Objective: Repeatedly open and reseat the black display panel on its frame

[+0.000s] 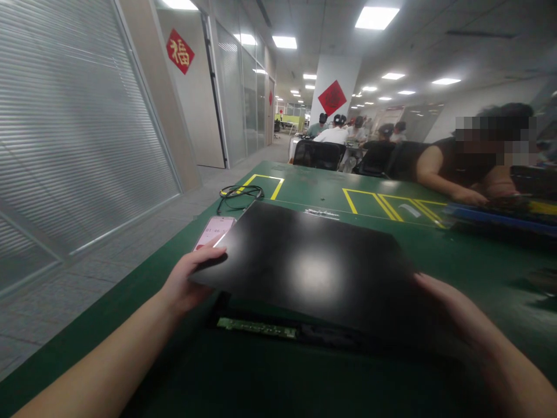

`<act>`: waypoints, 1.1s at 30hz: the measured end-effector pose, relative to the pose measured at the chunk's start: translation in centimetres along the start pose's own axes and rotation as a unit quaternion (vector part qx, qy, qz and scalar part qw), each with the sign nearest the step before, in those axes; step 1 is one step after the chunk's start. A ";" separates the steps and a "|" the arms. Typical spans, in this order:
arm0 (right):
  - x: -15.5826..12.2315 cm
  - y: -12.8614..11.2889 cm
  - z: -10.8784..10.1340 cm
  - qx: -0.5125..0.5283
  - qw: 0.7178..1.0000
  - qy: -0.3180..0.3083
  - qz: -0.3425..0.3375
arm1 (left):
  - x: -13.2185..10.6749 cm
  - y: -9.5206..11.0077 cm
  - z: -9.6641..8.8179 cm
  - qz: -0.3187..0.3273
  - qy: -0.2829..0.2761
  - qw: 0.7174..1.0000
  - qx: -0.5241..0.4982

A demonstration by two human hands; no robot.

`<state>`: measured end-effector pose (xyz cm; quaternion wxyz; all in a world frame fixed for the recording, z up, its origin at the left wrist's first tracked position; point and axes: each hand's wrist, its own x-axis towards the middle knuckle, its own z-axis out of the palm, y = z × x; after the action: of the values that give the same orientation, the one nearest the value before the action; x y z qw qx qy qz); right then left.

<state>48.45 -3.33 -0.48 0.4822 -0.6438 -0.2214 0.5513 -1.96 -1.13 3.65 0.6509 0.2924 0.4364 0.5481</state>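
Observation:
I hold a large flat black panel (313, 261) by its two near corners, its near edge lifted off the green table (130, 302). My left hand (189, 278) grips the left corner, thumb on top. My right hand (452, 313) grips the right corner with the thumb lying along the top edge. Under the raised near edge lie a narrow green circuit strip (256, 328) and dark parts.
A pink phone (214, 230) lies left of the panel, with a coiled black cable (238, 194) beyond it. Yellow tape boxes (383, 203) mark the table's far side. A person (470, 168) works at the right over blue and yellow trays (496, 216). More people sit farther back.

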 end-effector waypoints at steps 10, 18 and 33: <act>1.7 0.5 -0.4 -0.070 0.989 0.042 -0.121 | -0.4 0.5 0.4 0.049 0.033 0.997 0.055; 1.2 0.5 0.4 -0.148 0.972 0.104 -0.148 | -0.4 0.0 0.5 0.055 0.018 0.995 0.081; 2.1 0.4 -1.1 -0.199 0.950 0.172 -0.166 | 0.4 -3.1 0.4 0.024 -0.042 0.995 0.086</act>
<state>49.97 -2.21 -1.96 0.4595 -0.7662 -0.3440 0.2888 -0.20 -1.38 1.08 0.6278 0.3808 0.4470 0.5110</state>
